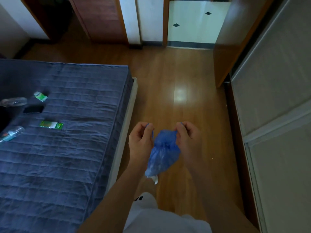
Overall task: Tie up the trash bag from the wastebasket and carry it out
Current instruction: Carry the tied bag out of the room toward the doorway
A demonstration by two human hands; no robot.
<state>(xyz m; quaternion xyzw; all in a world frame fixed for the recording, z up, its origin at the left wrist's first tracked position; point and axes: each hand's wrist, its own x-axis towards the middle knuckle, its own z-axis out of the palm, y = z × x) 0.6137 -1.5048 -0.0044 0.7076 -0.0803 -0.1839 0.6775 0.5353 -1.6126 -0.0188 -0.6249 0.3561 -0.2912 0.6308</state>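
A small blue plastic trash bag [162, 153] hangs in the air between my hands, above the wooden floor. Its neck is gathered into a bunch near the top. My left hand [140, 140] pinches one blue strand of the bag's top at the left. My right hand [188, 137] pinches the other strand at the right. The two strands are pulled apart sideways. The wastebasket is not in view.
A bed with a dark blue quilt [67, 140] fills the left side, with plastic bottles [13, 101], a phone [33, 109] and green packets [51, 125] on it. Sliding wardrobe doors [277, 115] line the right. Wooden floor [176, 78] leads to an open doorway [193, 22] ahead.
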